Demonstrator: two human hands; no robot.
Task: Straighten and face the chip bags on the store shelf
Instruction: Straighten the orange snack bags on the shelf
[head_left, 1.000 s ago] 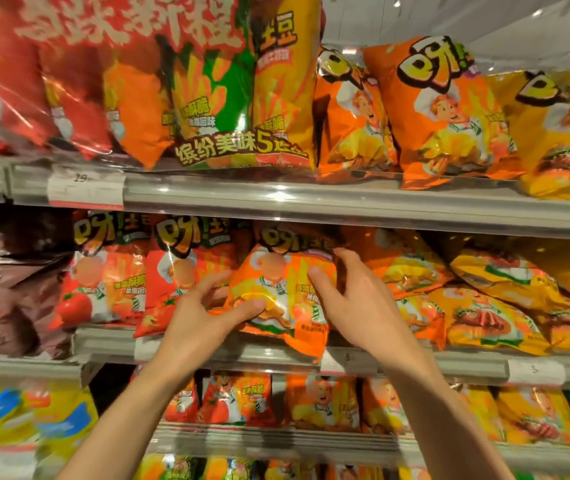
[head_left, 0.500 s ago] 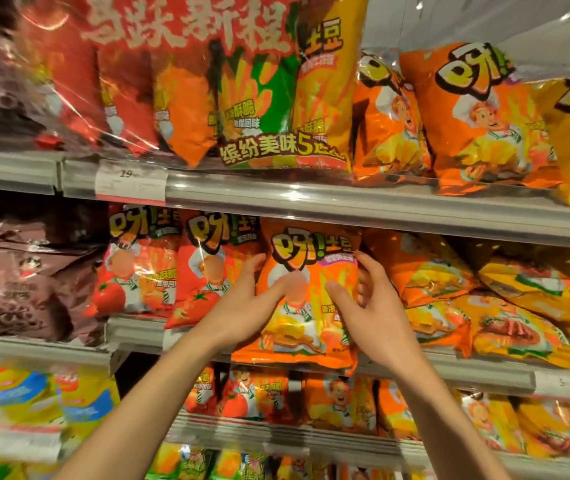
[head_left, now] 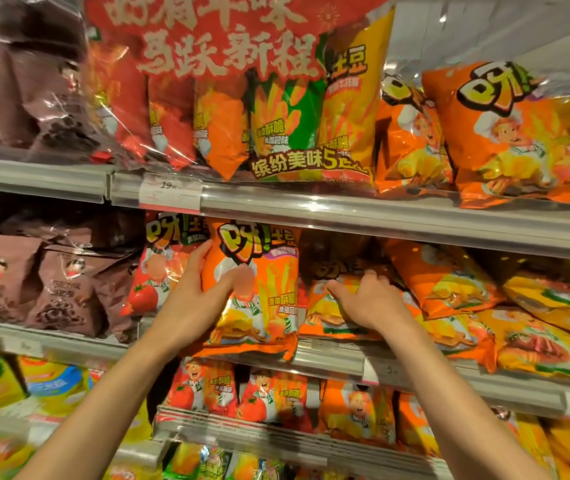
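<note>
Upright at the middle shelf's (head_left: 328,355) front edge, the orange bag (head_left: 262,289) faces out, its bottom hanging slightly over the lip. The left hand (head_left: 193,303) grasps its left side, fingers behind the edge and thumb across the front. Just right of it, a second orange bag (head_left: 332,320) lies slumped, and the right hand (head_left: 370,299) rests on top with fingers curled over its upper edge. A red bag (head_left: 155,271) stands touching on the left. More tilted bags (head_left: 449,282) crowd the right. The upper shelf rail (head_left: 380,213) sits close above, leaving little headroom.
</note>
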